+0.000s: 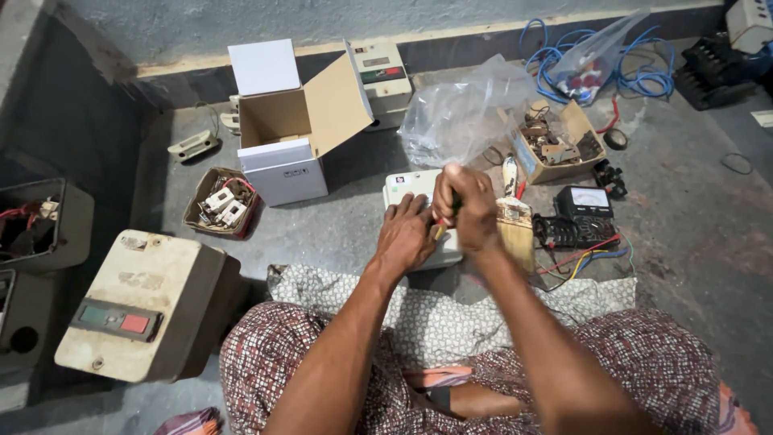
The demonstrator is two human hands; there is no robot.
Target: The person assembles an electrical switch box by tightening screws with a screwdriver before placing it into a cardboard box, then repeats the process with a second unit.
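Note:
A pale white switch box lies flat on the grey floor in front of my crossed legs. My left hand rests palm down on its top with the fingers spread. My right hand is closed in a fist around a screwdriver with a red and yellow handle, held upright over the box. The tip of the tool is hidden behind my hands.
A paintbrush and a multimeter with coloured leads lie to the right. An open white carton, two small boxes of parts, a plastic bag, blue wire and a large worn starter box surround me.

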